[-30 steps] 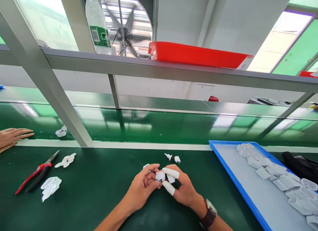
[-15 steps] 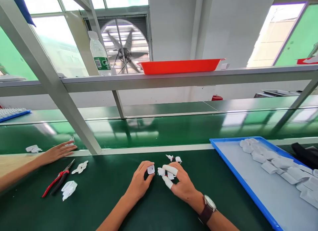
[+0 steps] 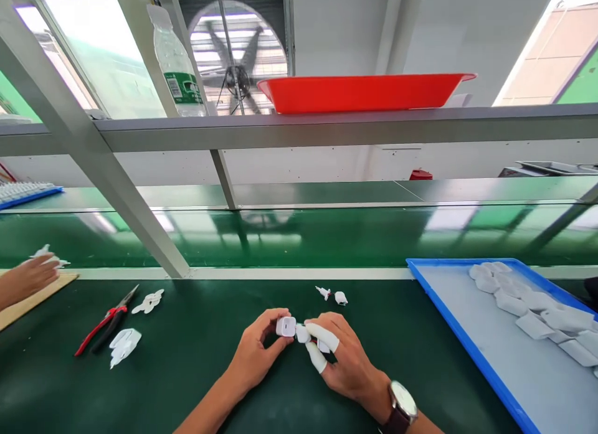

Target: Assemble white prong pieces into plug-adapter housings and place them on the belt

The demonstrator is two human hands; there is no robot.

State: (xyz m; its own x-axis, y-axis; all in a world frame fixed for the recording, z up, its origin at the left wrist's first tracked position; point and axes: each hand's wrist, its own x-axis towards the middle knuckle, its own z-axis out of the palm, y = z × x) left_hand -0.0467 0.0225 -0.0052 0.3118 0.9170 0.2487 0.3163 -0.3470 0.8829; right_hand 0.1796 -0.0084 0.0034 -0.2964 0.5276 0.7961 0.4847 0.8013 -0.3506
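Green counter [image 3: 187, 384] spreads under both hands. The left hand [image 3: 255, 353] has its grip closed on a white box [image 3: 286, 326]; the right hand [image 3: 350, 362] pinches a small white part [image 3: 303, 334] close beside it. Matching them up seems the step now; the next move calls for keeping both straight and steady.

Smooth white plastic on your small boxy housing [image 3: 286, 326], a low sheen across your dark green worktop [image 3: 411, 334], glossy plastic on that long red tray [image 3: 364, 94]!
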